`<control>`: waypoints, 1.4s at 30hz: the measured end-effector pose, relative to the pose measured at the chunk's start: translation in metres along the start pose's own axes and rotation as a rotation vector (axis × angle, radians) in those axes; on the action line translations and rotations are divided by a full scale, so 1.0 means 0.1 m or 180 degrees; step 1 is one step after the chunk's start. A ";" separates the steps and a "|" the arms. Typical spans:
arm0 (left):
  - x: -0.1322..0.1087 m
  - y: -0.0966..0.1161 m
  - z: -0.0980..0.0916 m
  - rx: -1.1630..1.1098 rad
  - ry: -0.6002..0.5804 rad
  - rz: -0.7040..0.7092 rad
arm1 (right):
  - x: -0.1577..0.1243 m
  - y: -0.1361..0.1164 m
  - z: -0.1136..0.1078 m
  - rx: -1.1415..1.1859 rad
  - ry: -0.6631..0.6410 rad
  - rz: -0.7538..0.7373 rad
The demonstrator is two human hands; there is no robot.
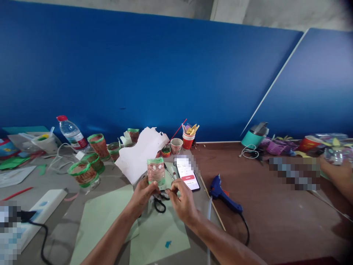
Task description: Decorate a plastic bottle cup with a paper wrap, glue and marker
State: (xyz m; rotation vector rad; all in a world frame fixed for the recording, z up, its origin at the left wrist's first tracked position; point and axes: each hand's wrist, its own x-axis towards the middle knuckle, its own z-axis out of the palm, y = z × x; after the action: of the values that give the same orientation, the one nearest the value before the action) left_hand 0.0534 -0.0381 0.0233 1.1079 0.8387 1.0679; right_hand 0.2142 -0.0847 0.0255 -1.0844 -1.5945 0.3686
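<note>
Green-rimmed cup (156,172) held by left hand (145,192); right hand (182,200) grip unclear. Scissors (156,207) just below; phone (188,172), glue gun (217,188) rightward.

The head camera looks forward, down over the table (270,213).

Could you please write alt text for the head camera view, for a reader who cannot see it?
A person's left hand holds a small green-and-brown container, the right hand close by its base. Black-handled scissors and pale green sheets lie below; a phone and blue glue gun lie to the right, before a blue partition.
</note>
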 end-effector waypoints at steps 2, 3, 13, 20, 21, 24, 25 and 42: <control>-0.01 -0.01 0.00 -0.0021 -0.0028 -0.0013 | 0.00 0.01 0.01 0.0058 -0.0011 0.0039; -0.01 -0.01 0.00 -0.0035 -0.0031 -0.0017 | 0.01 0.01 0.01 0.0079 -0.0008 0.0039; -0.02 0.01 0.05 -0.0113 0.0035 -0.0166 | 0.03 0.01 0.00 0.0204 0.0020 -0.0083; -0.02 0.00 0.06 0.0032 -0.0066 -0.0199 | 0.05 0.04 -0.07 -0.0021 0.0186 -0.0302; -0.02 0.00 0.07 0.0040 -0.0095 -0.0193 | 0.05 0.04 -0.08 -0.0060 0.0186 -0.0303; -0.03 0.01 0.09 0.0110 -0.0130 -0.0154 | 0.06 0.02 -0.10 -0.0106 0.0131 -0.0310; -0.03 0.01 0.10 0.0157 -0.0131 -0.0130 | 0.07 0.01 -0.11 -0.0117 0.0097 -0.0317; -0.07 0.05 0.14 0.0554 -0.0251 -0.0097 | 0.06 0.05 -0.10 -0.0277 -0.0154 -0.0391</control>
State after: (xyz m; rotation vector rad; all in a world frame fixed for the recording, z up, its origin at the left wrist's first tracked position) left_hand 0.0634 -0.0482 0.0322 1.2709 0.8954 0.9330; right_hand 0.2258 -0.0803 0.0291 -1.0437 -1.7245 0.2469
